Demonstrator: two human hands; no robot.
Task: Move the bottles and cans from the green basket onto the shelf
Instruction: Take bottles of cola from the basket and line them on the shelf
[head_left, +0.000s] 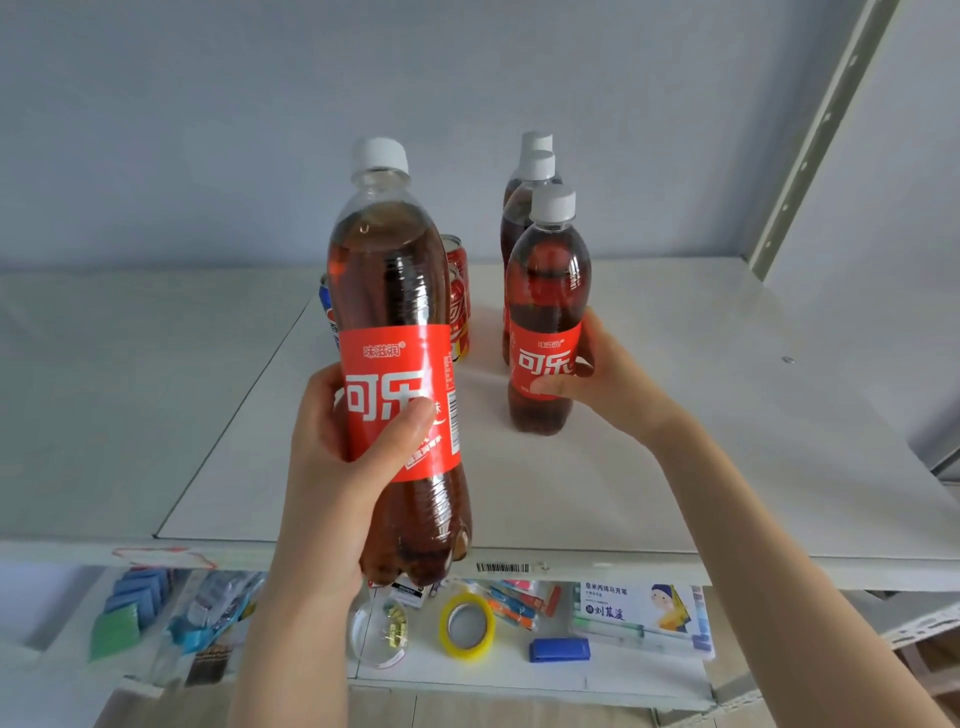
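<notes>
My left hand (332, 467) grips a cola bottle (395, 291) with a red label and white cap, held upright in the air at the front edge of the white shelf (727, 441). My right hand (608, 384) wraps around a second cola bottle (548, 291) that stands on the shelf. Two more cola bottles (527, 202) stand in a row right behind it. Red cans (457, 296) and a blue can (327, 312) stand on the shelf, partly hidden by the held bottle. The green basket is out of view.
A metal shelf post (821, 135) rises at the right. The lower shelf holds a yellow tape roll (466, 626), a marker box (641, 618), a blue eraser (560, 649), a clear tub of pins (382, 631) and packets (130, 613).
</notes>
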